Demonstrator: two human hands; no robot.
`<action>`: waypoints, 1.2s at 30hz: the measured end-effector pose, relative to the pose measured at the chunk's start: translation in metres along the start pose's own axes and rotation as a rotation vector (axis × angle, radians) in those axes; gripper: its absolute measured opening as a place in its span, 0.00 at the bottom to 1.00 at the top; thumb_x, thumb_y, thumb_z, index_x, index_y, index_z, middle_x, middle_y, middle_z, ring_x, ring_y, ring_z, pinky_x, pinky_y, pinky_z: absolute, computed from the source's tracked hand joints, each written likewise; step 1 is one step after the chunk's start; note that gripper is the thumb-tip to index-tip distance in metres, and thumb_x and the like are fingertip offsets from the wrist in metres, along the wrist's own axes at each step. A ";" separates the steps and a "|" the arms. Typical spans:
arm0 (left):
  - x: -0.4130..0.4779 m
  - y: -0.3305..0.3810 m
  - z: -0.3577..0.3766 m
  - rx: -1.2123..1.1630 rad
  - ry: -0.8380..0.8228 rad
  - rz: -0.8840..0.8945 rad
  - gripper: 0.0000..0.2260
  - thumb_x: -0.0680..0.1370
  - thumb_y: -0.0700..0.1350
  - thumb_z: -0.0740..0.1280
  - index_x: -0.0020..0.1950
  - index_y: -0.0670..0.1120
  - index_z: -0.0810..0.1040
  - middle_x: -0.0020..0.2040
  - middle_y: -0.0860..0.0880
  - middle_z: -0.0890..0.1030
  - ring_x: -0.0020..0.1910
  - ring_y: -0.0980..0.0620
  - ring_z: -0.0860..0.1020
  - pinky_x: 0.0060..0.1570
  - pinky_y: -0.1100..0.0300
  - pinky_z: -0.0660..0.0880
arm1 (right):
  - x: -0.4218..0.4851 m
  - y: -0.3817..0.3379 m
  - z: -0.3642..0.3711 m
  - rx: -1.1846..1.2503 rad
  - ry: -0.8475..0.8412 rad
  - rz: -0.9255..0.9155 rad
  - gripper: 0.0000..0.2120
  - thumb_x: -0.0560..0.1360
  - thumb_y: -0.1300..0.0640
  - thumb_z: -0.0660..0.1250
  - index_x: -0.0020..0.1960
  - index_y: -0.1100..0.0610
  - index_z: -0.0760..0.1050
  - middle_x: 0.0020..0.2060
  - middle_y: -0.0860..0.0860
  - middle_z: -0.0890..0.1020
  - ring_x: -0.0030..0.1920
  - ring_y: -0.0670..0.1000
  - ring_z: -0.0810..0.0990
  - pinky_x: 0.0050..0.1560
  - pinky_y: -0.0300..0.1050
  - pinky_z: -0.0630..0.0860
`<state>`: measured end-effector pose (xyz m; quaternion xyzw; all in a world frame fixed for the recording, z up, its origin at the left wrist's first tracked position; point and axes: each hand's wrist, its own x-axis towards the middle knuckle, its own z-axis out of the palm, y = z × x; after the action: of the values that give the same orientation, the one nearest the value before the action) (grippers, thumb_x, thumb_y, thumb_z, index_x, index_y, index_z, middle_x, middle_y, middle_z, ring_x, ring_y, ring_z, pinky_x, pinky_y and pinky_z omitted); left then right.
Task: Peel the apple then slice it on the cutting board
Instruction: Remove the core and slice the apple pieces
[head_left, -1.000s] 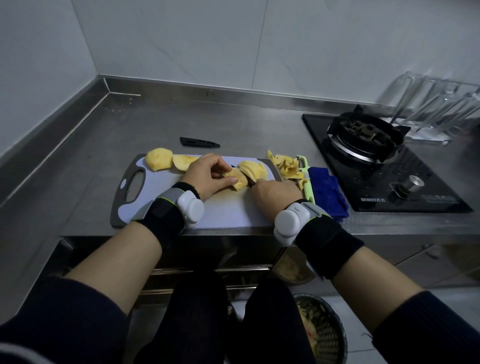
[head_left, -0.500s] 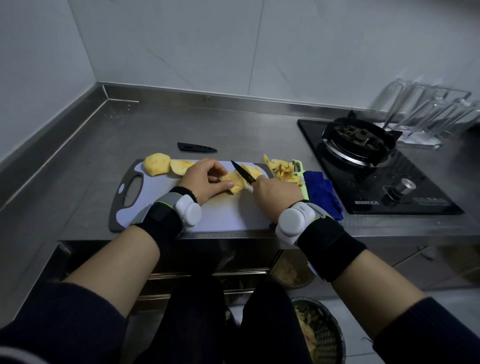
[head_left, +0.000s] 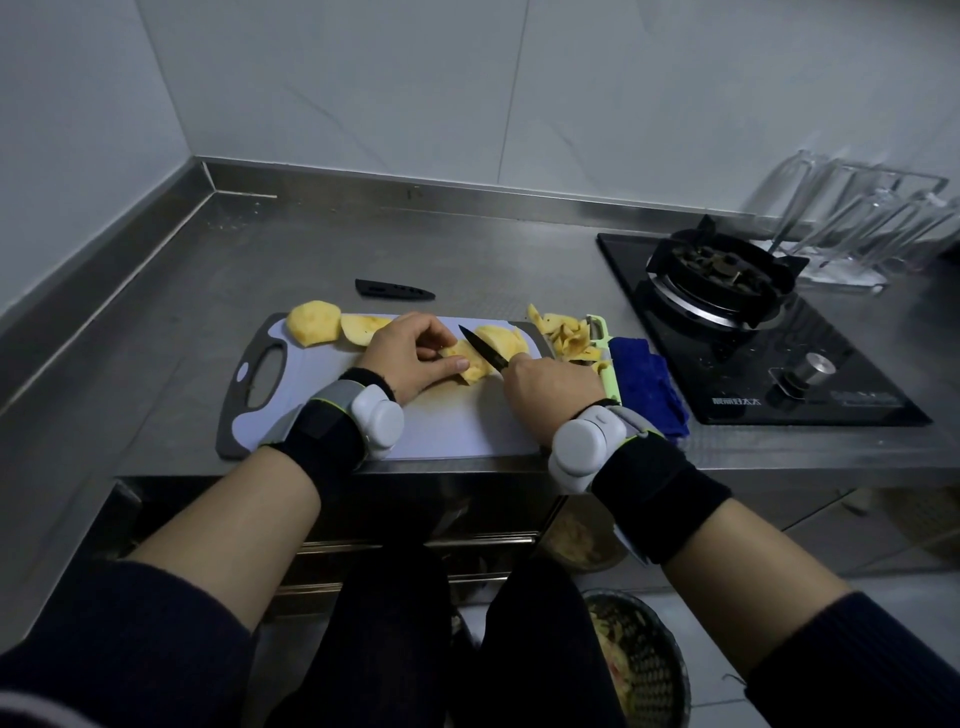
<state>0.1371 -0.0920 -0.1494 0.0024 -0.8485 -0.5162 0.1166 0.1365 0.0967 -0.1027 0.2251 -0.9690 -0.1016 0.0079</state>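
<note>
Pale tiled walls meet a steel counter with a black gas hob at right.

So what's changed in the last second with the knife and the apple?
The right hand lifted the knife out of the cut; its blade now shows above the apple piece. The left hand still holds that piece on the cutting board. The other pieces, peels and sheath stayed put.
</note>
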 end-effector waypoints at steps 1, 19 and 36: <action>0.000 0.001 0.000 0.001 0.000 0.003 0.13 0.67 0.46 0.79 0.45 0.47 0.78 0.49 0.50 0.79 0.49 0.51 0.80 0.54 0.58 0.78 | 0.000 0.000 0.000 -0.001 -0.003 -0.004 0.06 0.79 0.60 0.54 0.44 0.58 0.65 0.29 0.50 0.68 0.35 0.55 0.76 0.39 0.48 0.74; -0.001 0.001 0.000 0.011 0.011 0.013 0.13 0.68 0.46 0.79 0.46 0.44 0.79 0.50 0.49 0.80 0.48 0.52 0.80 0.52 0.61 0.78 | 0.007 -0.002 0.001 0.002 -0.150 -0.017 0.11 0.81 0.59 0.56 0.60 0.61 0.70 0.50 0.55 0.80 0.49 0.57 0.80 0.46 0.48 0.73; -0.002 0.005 -0.001 0.015 0.008 0.024 0.13 0.68 0.45 0.79 0.47 0.43 0.79 0.49 0.50 0.79 0.48 0.53 0.80 0.51 0.66 0.77 | 0.011 0.000 0.001 0.022 -0.246 0.035 0.07 0.80 0.60 0.56 0.48 0.55 0.72 0.40 0.51 0.75 0.43 0.54 0.77 0.46 0.47 0.72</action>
<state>0.1400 -0.0904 -0.1455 -0.0049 -0.8518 -0.5085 0.1260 0.1262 0.0919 -0.1042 0.1942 -0.9675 -0.1176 -0.1116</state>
